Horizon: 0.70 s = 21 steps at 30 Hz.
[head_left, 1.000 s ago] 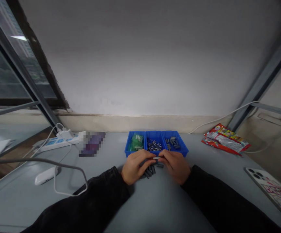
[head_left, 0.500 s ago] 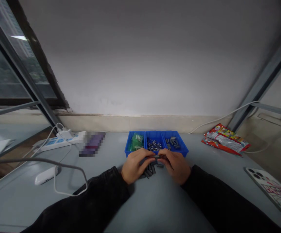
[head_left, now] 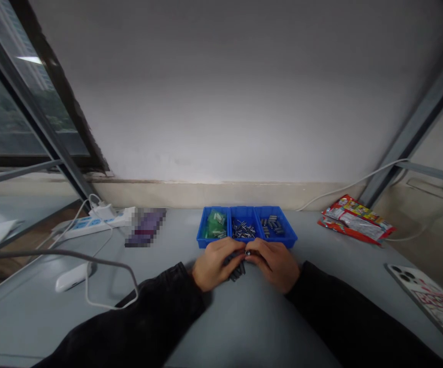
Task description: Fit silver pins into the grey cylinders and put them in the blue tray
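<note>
My left hand [head_left: 215,264] and my right hand [head_left: 275,265] meet just in front of a blue three-compartment parts tray [head_left: 288,238], and their fingertips pinch a small dark cylinder with a shiny metal end [head_left: 248,253]. Under my hands lies a pile of similar dark cylinders [head_left: 236,273], mostly hidden by my fingers. The tray's left compartment holds small green bags [head_left: 215,225], the middle one holds thin metal pins [head_left: 243,229], and the right one holds dark grey cylinders [head_left: 272,226].
On the grey table [head_left: 244,327] a power strip [head_left: 94,225] with a charger sits at left, beside a pixelated purple object [head_left: 146,227] and a white device [head_left: 71,276] under a cable. Red snack bags [head_left: 356,220] and a phone [head_left: 428,301] lie at right.
My hands have drawn closer together over the pile, covering more of its cylinders. The piece between my fingertips now shows a shiny end.
</note>
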{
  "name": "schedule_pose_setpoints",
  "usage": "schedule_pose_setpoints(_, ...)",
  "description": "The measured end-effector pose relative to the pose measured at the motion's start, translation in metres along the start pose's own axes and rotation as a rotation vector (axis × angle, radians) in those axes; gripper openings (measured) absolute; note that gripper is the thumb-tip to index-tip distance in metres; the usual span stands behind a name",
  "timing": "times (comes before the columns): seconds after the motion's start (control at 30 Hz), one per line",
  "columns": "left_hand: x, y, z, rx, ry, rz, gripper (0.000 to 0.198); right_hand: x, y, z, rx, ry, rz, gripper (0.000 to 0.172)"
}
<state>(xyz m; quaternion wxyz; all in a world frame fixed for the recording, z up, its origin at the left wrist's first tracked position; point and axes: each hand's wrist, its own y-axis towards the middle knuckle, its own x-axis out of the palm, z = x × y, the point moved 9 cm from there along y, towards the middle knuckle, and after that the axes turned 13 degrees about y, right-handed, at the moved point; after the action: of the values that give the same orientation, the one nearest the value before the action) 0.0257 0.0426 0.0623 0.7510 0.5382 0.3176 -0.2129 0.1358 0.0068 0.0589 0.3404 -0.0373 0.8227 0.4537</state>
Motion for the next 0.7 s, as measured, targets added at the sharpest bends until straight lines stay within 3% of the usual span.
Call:
schedule_pose_setpoints(0.37,-0.002,-0.001,-0.002,-0.001,0.015,0.035,0.015,-0.002,0.002,-0.007,-0.017,-0.014,0.012,0.014)
schedule_pose_setpoints(0.7,-0.012,0.001,-0.003,-0.044,0.016,0.093,0.014,-0.013,0.003,-0.004,0.028,-0.042,0.101,0.005)
